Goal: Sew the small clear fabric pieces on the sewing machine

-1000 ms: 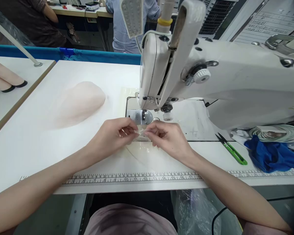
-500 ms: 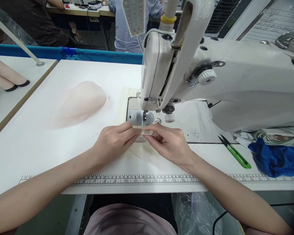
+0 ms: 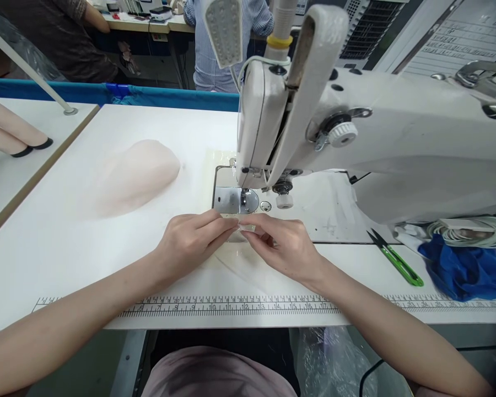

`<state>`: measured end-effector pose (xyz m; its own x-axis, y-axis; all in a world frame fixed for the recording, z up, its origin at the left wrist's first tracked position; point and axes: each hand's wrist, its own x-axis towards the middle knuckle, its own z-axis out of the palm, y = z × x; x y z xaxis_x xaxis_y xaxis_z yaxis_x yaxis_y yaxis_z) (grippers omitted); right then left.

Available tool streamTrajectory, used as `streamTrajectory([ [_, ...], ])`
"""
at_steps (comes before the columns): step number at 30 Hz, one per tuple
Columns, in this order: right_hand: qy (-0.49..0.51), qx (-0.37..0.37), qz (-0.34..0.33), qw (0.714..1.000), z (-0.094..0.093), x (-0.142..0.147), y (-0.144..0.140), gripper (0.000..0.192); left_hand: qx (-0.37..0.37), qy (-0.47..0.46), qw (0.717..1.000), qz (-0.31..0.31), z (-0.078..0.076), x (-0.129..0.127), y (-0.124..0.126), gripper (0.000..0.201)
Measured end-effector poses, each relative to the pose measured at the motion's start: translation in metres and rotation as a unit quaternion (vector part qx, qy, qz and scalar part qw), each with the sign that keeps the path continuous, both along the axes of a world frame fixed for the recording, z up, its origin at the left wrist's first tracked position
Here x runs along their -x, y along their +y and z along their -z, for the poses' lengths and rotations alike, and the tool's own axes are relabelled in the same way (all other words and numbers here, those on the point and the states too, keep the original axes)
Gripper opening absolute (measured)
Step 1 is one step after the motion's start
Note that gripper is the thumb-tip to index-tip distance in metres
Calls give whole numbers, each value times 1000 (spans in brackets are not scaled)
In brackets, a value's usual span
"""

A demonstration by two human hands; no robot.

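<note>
One white industrial sewing machine (image 3: 355,127) fills the far right of the white table (image 3: 66,253), its needle and presser foot (image 3: 243,197) standing over the metal needle plate just beyond the person's fingers. Left of it lies one pale pink fabric piece (image 3: 136,173), well apart from the hands. One printed measuring scale (image 3: 231,303) runs along the near edge. On the right sit one blue cloth (image 3: 467,270), a coil of pale tape behind it, and one pair of green-handled thread snips (image 3: 394,259).

The left hand (image 3: 190,242) and the right hand (image 3: 285,248) meet fingertip to fingertip just near of the needle plate, both pinched narrowly on one small, thin, translucent strip (image 3: 240,225) — what it is made of is too fine to tell. A sheer, nearly clear piece seems to lie flat beneath the hands.

As a judgement, handling this well means keeping the strip flat and taut between both pinches, its edge square to the presser foot, and fingertips clear of the needle — a light grip, since so thin a piece curls easily.
</note>
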<state>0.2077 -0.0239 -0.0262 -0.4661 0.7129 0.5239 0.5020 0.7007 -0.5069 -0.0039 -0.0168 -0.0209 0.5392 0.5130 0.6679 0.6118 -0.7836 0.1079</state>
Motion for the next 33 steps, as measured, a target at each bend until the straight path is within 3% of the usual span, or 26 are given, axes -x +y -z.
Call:
streamTrajectory([
  [9, 6, -53, 9, 999, 0, 2, 0, 22, -20, -3, 1000, -13, -2, -1, 0, 6],
  [19, 18, -144, 18, 989, -3, 1, 1, 11, -26, -11, 1000, -7, -2, -4, -1, 7],
  [22, -23, -226, 21, 974, -4, -1, 1, 10, 8, -33, 999, 0, -1, -5, -2, 2],
  [27, -88, -374, 10, 923, -11, -3, -2, 8, 35, -58, 998, 16, -1, -7, -4, 6],
  [33, -119, -413, -17, 903, -18, -5, -4, 6, 64, -87, 993, 37, -1, -8, -6, 5],
])
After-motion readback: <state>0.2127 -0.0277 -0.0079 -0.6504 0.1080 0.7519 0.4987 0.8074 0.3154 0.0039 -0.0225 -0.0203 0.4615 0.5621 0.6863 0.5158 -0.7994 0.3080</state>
